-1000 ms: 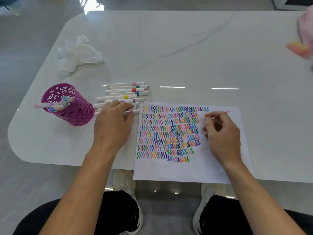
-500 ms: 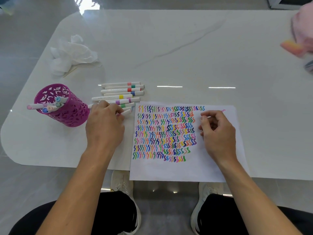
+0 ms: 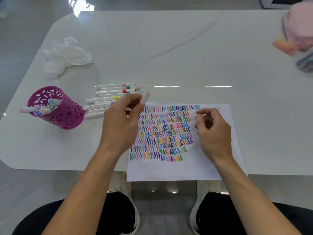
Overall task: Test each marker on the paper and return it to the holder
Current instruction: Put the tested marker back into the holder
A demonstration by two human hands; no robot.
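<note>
Fingers (image 3: 133, 103) of left hand (image 3: 120, 126) clamped on marker (image 3: 145, 98), pink end up, raised over paper (image 3: 169, 170) top-left corner. Right hand (image 3: 213, 133) curled above paper's right side; grip on anything: cannot tell. Loose markers (image 3: 115, 89) beside holder (image 3: 66, 119).

Left hand (image 3: 118, 126) pinches a pink-tipped marker (image 3: 145, 97) over the top-left corner of the paper (image 3: 169, 170), right hand (image 3: 213, 133) rests curled on its squiggles, spare markers (image 3: 116, 90) lie on the bench (image 3: 186, 48) beside the purple holder (image 3: 55, 112).
</note>
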